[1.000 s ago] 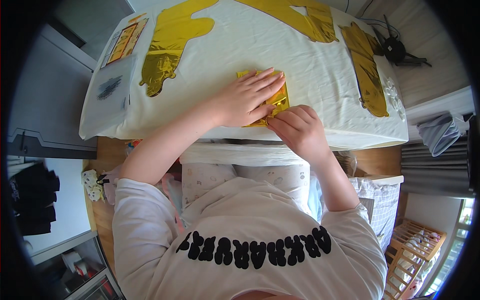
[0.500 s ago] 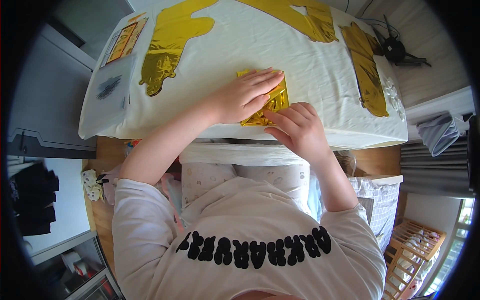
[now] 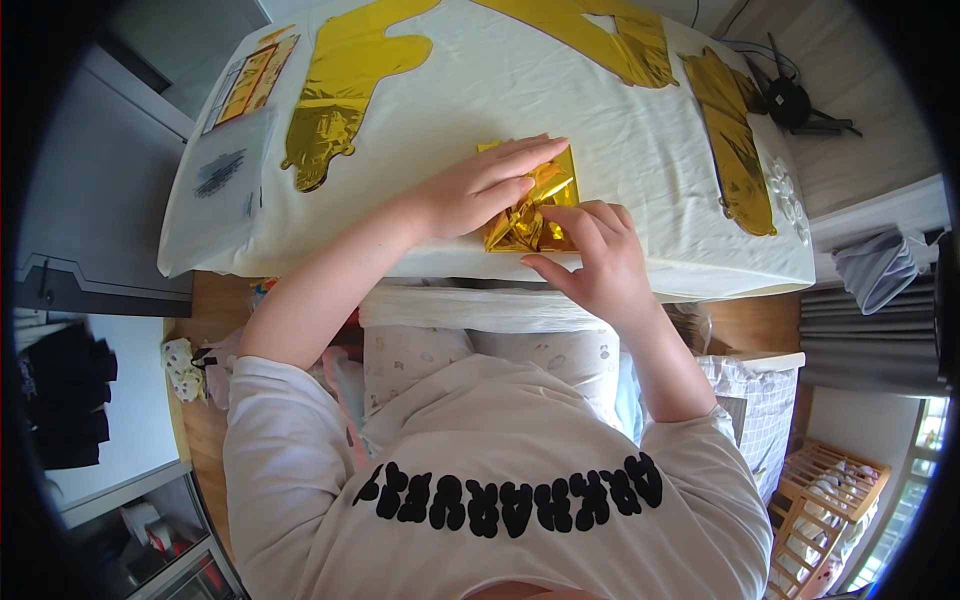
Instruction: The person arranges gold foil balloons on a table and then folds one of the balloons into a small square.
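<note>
A gold foil sheet (image 3: 515, 232), folded into a small crinkled rectangle, lies near the front edge of the white-covered table (image 3: 410, 150). My left hand (image 3: 490, 188) rests flat across its upper left part, fingers stretched out and hiding some of the foil. At the lower right of the foil is my right hand (image 3: 597, 250); its index finger touches the surface, while the thumb is held apart near the table edge. Neither hand grips anything.
Flat, deflated gold foil balloons lie at the back left (image 3: 335, 95), back centre (image 3: 640, 50) and right (image 3: 735, 150). Clear plastic sleeves (image 3: 225, 190) and a printed picture sheet (image 3: 250, 85) are at left. A black router-like device (image 3: 788, 98) stands beyond the right corner.
My right index finger has lifted slightly and curled on the foil, and the thumb has spread further away. My left hand has slid slightly left, uncovering more of the foil's middle.
</note>
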Action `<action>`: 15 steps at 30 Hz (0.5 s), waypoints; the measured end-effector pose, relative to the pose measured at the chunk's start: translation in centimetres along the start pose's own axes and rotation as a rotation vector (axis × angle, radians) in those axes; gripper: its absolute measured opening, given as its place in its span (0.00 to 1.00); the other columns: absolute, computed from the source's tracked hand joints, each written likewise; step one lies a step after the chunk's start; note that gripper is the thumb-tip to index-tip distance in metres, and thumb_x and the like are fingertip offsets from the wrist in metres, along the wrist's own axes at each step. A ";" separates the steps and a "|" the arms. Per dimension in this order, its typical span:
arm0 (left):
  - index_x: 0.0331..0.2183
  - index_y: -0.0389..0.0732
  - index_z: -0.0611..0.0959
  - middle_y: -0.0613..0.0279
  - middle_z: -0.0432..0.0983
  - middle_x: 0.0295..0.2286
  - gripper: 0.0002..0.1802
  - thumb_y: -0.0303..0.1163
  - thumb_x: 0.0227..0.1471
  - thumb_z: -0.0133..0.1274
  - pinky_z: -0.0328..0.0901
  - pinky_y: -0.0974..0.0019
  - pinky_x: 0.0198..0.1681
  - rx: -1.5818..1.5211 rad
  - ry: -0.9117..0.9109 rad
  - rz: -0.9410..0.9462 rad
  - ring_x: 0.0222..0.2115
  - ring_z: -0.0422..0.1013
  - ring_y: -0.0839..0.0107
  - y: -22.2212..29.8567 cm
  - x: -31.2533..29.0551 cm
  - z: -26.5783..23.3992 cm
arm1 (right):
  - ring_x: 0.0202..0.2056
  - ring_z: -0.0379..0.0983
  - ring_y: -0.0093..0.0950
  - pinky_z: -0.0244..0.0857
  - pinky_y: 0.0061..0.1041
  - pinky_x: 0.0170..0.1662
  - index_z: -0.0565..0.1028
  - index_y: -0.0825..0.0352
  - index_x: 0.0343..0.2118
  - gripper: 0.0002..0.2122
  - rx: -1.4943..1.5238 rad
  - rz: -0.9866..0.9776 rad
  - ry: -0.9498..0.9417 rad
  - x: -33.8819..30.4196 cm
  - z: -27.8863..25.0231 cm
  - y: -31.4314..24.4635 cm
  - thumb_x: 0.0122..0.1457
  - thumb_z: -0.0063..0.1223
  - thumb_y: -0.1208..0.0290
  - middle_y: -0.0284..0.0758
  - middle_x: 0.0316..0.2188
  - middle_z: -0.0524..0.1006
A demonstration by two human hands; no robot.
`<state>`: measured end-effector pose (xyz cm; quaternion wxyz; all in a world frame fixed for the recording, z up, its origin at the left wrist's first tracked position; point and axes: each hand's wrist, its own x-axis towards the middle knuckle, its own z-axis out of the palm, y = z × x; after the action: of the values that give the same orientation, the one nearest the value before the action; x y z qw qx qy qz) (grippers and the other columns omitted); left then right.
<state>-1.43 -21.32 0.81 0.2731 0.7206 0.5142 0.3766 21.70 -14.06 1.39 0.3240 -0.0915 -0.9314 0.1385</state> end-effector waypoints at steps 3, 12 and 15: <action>0.70 0.43 0.61 0.50 0.56 0.69 0.32 0.43 0.70 0.42 0.48 0.57 0.72 0.044 -0.012 0.004 0.71 0.50 0.56 -0.1 0.2 0.2 | 0.41 0.77 0.34 0.67 0.35 0.45 0.81 0.61 0.41 0.14 -0.032 -0.075 0.030 0.0 0.6 -0.3 0.50 0.70 0.71 0.29 0.38 0.82; 0.69 0.41 0.61 0.49 0.56 0.68 0.38 0.47 0.65 0.50 0.50 0.57 0.71 0.205 -0.023 0.018 0.70 0.52 0.56 0.3 0.2 0.3 | 0.42 0.79 0.33 0.73 0.34 0.46 0.80 0.63 0.40 0.12 0.013 -0.244 -0.076 0.1 1.6 -0.9 0.51 0.67 0.77 0.31 0.39 0.82; 0.69 0.40 0.61 0.49 0.57 0.68 0.38 0.44 0.64 0.50 0.50 0.57 0.71 0.202 -0.032 0.012 0.70 0.52 0.56 0.3 0.2 0.3 | 0.40 0.80 0.34 0.74 0.36 0.45 0.78 0.63 0.40 0.13 0.099 -0.161 -0.027 0.2 1.7 -1.1 0.51 0.68 0.78 0.33 0.40 0.82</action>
<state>-1.00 -21.22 0.94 0.2048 0.7534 0.5407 0.3132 20.40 -15.37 0.54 0.3256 0.0017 -0.9320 0.1590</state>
